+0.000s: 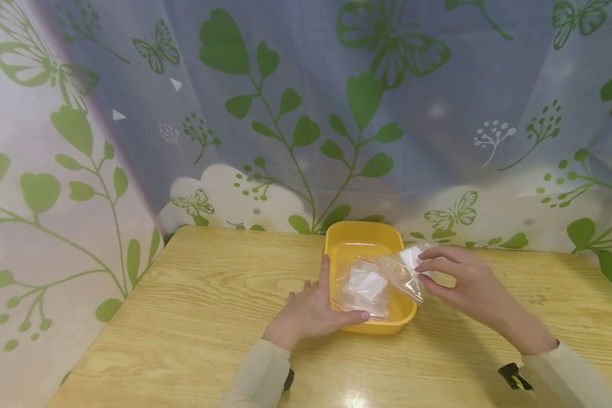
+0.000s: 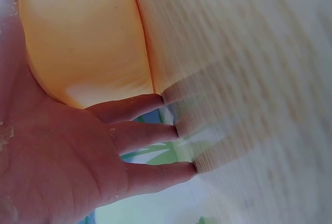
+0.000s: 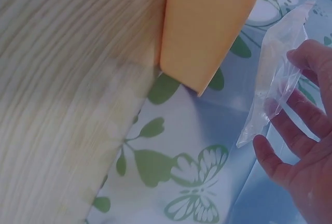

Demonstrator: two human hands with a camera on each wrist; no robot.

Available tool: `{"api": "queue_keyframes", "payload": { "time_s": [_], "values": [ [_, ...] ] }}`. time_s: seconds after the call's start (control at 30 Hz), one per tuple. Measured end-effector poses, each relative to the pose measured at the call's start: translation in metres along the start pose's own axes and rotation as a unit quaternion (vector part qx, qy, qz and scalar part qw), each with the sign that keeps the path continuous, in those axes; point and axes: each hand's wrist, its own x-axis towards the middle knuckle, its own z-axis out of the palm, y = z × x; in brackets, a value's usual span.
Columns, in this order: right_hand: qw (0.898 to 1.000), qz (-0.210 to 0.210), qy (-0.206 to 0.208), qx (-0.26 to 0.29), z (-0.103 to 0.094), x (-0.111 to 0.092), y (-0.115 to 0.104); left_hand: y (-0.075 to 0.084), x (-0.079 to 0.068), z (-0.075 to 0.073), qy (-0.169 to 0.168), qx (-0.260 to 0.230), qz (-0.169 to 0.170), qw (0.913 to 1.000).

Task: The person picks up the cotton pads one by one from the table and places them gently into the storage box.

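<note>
A yellow plastic bin [image 1: 395, 326] stands on the table near the back. Inside it lie several small clear plastic bags [image 1: 354, 283] with reddish edges and a white patch on top. My left hand [image 1: 311, 309] rests against the bin's left side, its thumb over the near rim. In the left wrist view its other fingers [image 2: 150, 133] are straight, tips at the tabletop beside the bin wall. Over the bin's right rim, my right hand [image 1: 464, 289] pinches a clear zip bag [image 1: 400, 272] with a white patch. The right wrist view shows that bag hanging from thumb and fingers.
The light wood-grain table [image 1: 209, 294] runs back to a blue and white curtain [image 1: 433, 141] with green leaves and butterflies. A second curtain panel [image 1: 56, 215] hangs along the left edge. The bin stands close to the back curtain.
</note>
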Motion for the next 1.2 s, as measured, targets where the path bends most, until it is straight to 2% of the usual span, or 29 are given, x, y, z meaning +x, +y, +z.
{"api": "queue_keyframes", "payload": {
  "time_s": [0.3,0.9,1.2],
  "values": [
    [0.999,-0.052,0.008,0.006,0.018,0.017,0.0,0.0,0.0,0.0,0.003,-0.007,0.0,1.0],
    [0.997,-0.061,-0.051,0.008,0.045,0.034,-0.007,0.0,-0.001,-0.001,-0.002,0.001,-0.001,1.0],
    [0.996,-0.031,-0.082,-0.003,0.05,0.033,-0.009,0.001,-0.001,-0.001,-0.003,0.003,-0.003,1.0]
  ]
}}
